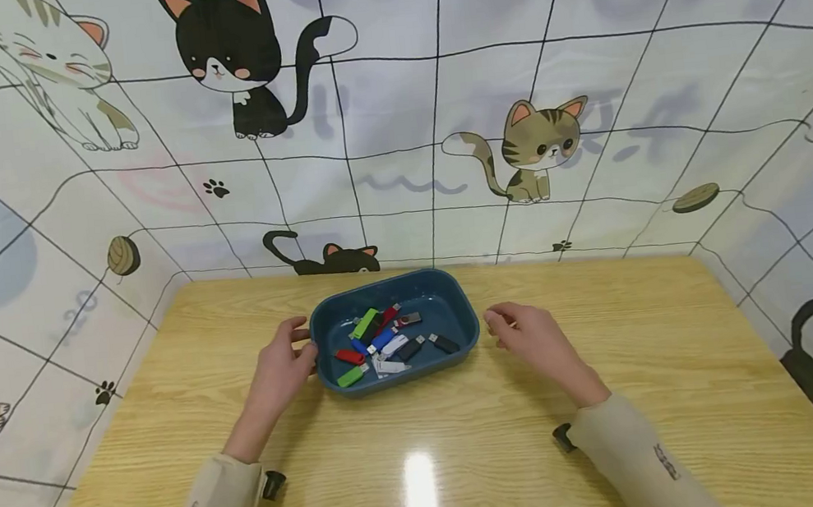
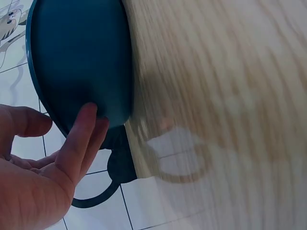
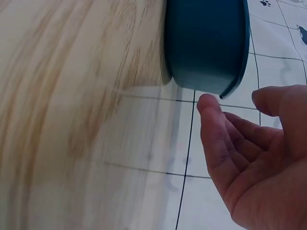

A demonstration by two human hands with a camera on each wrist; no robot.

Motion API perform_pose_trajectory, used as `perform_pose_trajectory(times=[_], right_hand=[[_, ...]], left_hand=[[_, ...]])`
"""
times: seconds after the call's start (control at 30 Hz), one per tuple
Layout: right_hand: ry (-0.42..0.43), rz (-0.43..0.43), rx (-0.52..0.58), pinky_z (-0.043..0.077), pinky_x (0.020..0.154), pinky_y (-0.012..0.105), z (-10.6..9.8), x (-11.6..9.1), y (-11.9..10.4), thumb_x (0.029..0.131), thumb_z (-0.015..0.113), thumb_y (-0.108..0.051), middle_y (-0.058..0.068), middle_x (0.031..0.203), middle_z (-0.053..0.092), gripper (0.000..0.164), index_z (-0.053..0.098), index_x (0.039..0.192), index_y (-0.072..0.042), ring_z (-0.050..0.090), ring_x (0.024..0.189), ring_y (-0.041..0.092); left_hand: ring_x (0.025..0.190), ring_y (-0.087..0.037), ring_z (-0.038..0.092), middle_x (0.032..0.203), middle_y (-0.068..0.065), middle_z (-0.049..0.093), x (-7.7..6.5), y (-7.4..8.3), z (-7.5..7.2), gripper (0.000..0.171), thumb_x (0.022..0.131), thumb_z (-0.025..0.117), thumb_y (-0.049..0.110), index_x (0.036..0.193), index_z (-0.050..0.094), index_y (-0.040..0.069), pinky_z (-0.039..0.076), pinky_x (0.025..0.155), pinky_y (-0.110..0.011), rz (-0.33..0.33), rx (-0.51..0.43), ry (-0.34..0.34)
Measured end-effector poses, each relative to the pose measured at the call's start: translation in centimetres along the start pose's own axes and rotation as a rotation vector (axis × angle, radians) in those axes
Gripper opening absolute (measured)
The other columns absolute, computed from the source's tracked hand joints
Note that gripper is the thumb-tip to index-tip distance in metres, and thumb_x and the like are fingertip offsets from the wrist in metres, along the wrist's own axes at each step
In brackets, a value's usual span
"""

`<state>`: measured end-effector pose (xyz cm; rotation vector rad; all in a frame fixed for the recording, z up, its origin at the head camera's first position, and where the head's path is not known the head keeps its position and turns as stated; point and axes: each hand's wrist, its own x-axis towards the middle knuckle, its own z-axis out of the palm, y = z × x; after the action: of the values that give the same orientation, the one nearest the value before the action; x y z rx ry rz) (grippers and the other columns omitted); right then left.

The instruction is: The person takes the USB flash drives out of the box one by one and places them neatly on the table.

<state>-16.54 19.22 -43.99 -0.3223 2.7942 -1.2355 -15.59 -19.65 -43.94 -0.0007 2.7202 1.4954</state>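
A dark blue plastic bin (image 1: pixel 429 299) sits on the table, holding several USB flash drives. Among them are a green drive (image 1: pixel 352 376), a red drive (image 1: pixel 350 357), a blue drive (image 1: pixel 383 338) and a black drive (image 1: pixel 445 343). At the bin's left end is my left hand (image 1: pixel 284 367), its extended fingertips (image 2: pixel 86 112) right at the outer wall and its thumb held off the rim. My right hand (image 1: pixel 534 339) is just beyond the right end, fingers loosely bent with nothing between them. A gap shows between its fingertips (image 3: pixel 208 100) and the bin wall.
The wooden table (image 1: pixel 652 327) runs up to a cat-print cloth backdrop (image 1: pixel 391 106) at the back and sides. A bright light reflection lies on the tabletop in front of the bin. Dark camera mounts (image 1: pixel 273 486) stick out at both sleeves.
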Motion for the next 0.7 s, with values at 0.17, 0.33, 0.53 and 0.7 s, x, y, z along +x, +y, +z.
perform_pose_trajectory(times=[0.17, 0.33, 0.53, 0.7], right_hand=[[-0.024, 0.01, -0.009, 0.055, 0.066, 0.034, 0.7, 0.5, -0.8, 0.109, 0.054, -0.03, 0.009, 0.087, 0.073, 0.039, 0.07, 0.126, 0.0, 0.07, 0.071, 0.023], [-0.027, 0.02, -0.056, 0.046, 0.06, 0.032, 0.8, 0.7, -1.1, 0.108, 0.056, -0.03, 0.006, 0.075, 0.069, 0.032, 0.075, 0.097, -0.007, 0.061, 0.064, 0.018], [-0.034, 0.037, -0.093, 0.04, 0.056, 0.03, 0.1, 0.5, -0.6, 0.106, 0.058, -0.027, 0.004, 0.07, 0.066, 0.036, 0.071, 0.077, -0.009, 0.053, 0.06, 0.016], [-0.053, 0.07, -0.099, 0.043, 0.058, 0.031, -0.7, 0.1, -0.2, 0.104, 0.06, -0.025, 0.0, 0.07, 0.067, 0.033, 0.073, 0.078, -0.008, 0.055, 0.061, 0.016]], left_hand=[[0.114, -0.04, 0.068, 0.141, -0.032, 0.056, 0.1, 0.2, 0.2, 0.053, 0.1, 0.05, 0.006, 0.151, 0.04, -0.008, 0.064, 0.08, -0.039, 0.001, -0.002, 0.009], [0.113, -0.039, 0.069, 0.141, -0.031, 0.057, 0.3, 0.3, 0.6, 0.053, 0.101, 0.052, 0.006, 0.151, 0.041, -0.008, 0.063, 0.08, -0.038, 0.003, -0.003, 0.017], [0.114, -0.04, 0.069, 0.142, -0.03, 0.057, 0.5, 0.6, 1.5, 0.05, 0.104, 0.054, 0.007, 0.15, 0.043, -0.009, 0.064, 0.08, -0.037, 0.008, -0.038, 0.013], [0.118, -0.043, 0.066, 0.143, -0.03, 0.055, 0.8, 0.8, 2.1, 0.045, 0.107, 0.054, 0.006, 0.149, 0.047, -0.007, 0.063, 0.081, -0.039, 0.013, -0.109, -0.045]])
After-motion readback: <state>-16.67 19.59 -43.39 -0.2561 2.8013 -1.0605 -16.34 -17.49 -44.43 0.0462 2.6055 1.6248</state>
